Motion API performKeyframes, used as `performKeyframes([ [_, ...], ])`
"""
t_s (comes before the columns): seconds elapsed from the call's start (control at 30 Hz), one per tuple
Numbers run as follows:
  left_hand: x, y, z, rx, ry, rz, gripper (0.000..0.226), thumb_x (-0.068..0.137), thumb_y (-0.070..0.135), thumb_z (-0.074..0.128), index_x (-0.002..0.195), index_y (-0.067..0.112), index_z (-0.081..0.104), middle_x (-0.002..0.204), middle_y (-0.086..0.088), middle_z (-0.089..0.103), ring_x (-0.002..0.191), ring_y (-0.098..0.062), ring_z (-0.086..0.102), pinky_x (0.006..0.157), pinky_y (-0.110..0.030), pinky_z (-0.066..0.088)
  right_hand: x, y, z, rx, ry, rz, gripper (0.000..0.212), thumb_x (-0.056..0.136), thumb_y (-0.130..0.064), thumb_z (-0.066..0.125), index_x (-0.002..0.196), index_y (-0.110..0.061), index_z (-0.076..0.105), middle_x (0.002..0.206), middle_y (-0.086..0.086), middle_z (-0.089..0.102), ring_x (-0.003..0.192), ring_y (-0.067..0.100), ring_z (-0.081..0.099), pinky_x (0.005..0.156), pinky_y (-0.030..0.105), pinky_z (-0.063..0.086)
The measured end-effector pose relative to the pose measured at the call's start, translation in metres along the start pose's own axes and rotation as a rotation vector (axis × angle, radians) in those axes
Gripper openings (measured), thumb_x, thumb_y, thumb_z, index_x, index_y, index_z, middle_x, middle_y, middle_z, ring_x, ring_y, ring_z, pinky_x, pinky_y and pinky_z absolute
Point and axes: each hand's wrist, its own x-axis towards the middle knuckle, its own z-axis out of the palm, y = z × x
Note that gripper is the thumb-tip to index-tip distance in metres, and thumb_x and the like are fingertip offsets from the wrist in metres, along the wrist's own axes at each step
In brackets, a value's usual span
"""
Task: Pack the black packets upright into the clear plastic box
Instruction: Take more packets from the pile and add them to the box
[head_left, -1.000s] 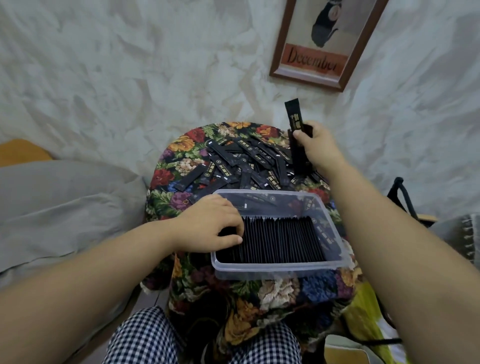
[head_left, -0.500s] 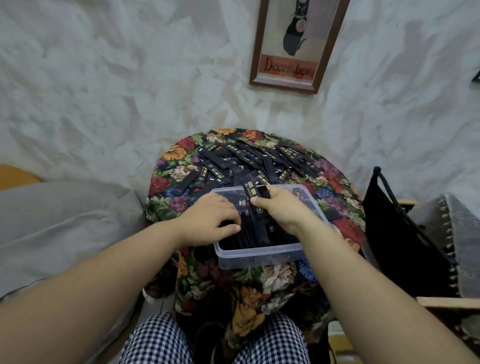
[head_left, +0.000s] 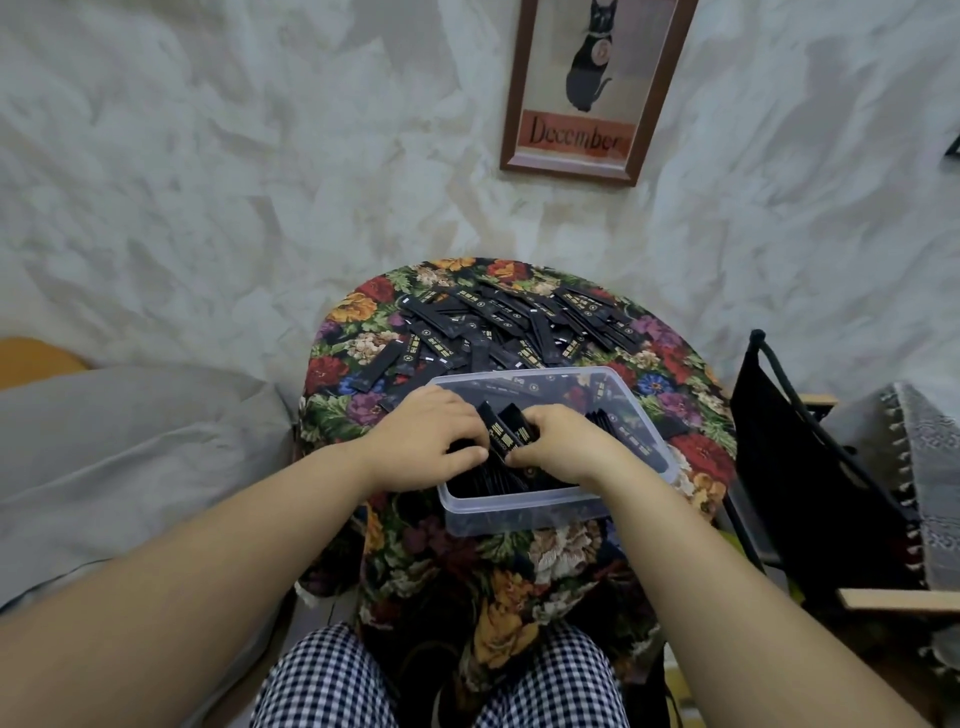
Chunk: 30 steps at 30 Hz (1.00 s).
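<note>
A clear plastic box (head_left: 519, 512) stands on a small round table under a floral cloth (head_left: 691, 452). A row of black packets stands upright inside it. Both hands are over the box's left half. My right hand (head_left: 558, 441) grips a few black packets with gold print (head_left: 506, 428), their tops sticking up between the two hands. My left hand (head_left: 434, 436) rests on the upright row with fingers curled against the held packets. A loose pile of black packets (head_left: 519, 325) lies flat on the cloth behind the box.
A grey cushion (head_left: 119, 457) lies to the left. A black bag on a wooden frame (head_left: 800, 467) stands to the right, beside a fringed grey cloth (head_left: 930, 483). A framed "December" cat picture (head_left: 592, 88) hangs on the wall. My checked trousers (head_left: 332, 680) show below.
My right hand carried packets from above the pile down into the box and now meets my left hand there. The left hand stayed on the upright row.
</note>
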Motion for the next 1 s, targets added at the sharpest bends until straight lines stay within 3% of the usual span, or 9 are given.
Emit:
performKeyframes([
  [0.23, -0.0013, -0.0015, 0.0028, -0.013, 0.019, -0.014, 0.06, 0.083, 0.056, 0.021, 0.097, 0.024, 0.069, 0.108, 0.008, 0.059, 0.099, -0.013, 0.05, 0.088, -0.022, 0.021, -0.0039, -0.0019, 0.006, -0.018, -0.034, -0.035, 0.03, 0.077, -0.021, 0.077, 0.104, -0.017, 0.063, 0.093, -0.002, 0.065, 0.068, 0.006, 0.054, 0.058, 0.021, 0.042],
  [0.47, -0.0032, -0.0011, 0.0035, -0.015, 0.027, -0.014, 0.057, 0.084, 0.054, 0.024, 0.096, 0.02, 0.069, 0.125, 0.003, 0.051, 0.105, -0.014, 0.047, 0.093, -0.025, 0.02, -0.007, 0.0027, 0.0009, 0.007, -0.045, -0.046, 0.022, 0.087, -0.028, 0.066, 0.101, -0.011, 0.066, 0.077, -0.002, 0.059, 0.061, 0.009, 0.049, 0.056, 0.023, 0.036],
  [0.63, -0.0025, 0.0005, 0.0015, -0.008, 0.024, -0.007, 0.057, 0.084, 0.054, 0.025, 0.097, 0.021, 0.069, 0.115, 0.006, 0.059, 0.105, -0.015, 0.051, 0.092, -0.026, 0.023, -0.0057, 0.0036, 0.0029, 0.026, -0.034, -0.027, 0.019, 0.082, -0.017, 0.071, 0.096, -0.006, 0.065, 0.07, -0.002, 0.057, 0.058, 0.009, 0.048, 0.053, 0.021, 0.036],
  [0.77, -0.0036, 0.0004, 0.0021, -0.006, 0.038, -0.005, 0.057, 0.084, 0.053, 0.024, 0.099, 0.019, 0.067, 0.119, 0.004, 0.057, 0.105, -0.014, 0.048, 0.09, -0.022, 0.019, -0.0062, 0.0027, 0.0029, 0.063, -0.024, -0.04, 0.018, 0.079, -0.021, 0.075, 0.093, -0.017, 0.064, 0.075, -0.003, 0.059, 0.062, 0.008, 0.051, 0.056, 0.021, 0.039],
  [0.9, -0.004, 0.0014, 0.0022, -0.007, 0.039, -0.016, 0.056, 0.084, 0.053, 0.024, 0.103, 0.019, 0.064, 0.125, 0.004, 0.054, 0.108, -0.015, 0.047, 0.089, -0.021, 0.018, -0.0076, 0.0045, 0.0033, 0.296, -0.054, -0.025, 0.01, 0.084, -0.011, 0.071, 0.089, -0.014, 0.063, 0.073, 0.003, 0.061, 0.053, 0.008, 0.056, 0.051, 0.019, 0.048],
  [1.0, -0.0042, 0.0016, 0.0017, -0.025, 0.037, -0.018, 0.053, 0.086, 0.052, 0.027, 0.114, 0.023, 0.061, 0.125, 0.006, 0.056, 0.112, -0.013, 0.048, 0.091, -0.022, 0.021, -0.0081, 0.0068, 0.0038, 0.424, -0.089, -0.007, 0.011, 0.087, -0.004, 0.065, 0.096, -0.01, 0.063, 0.077, 0.006, 0.063, 0.061, 0.011, 0.062, 0.054, 0.02, 0.051],
])
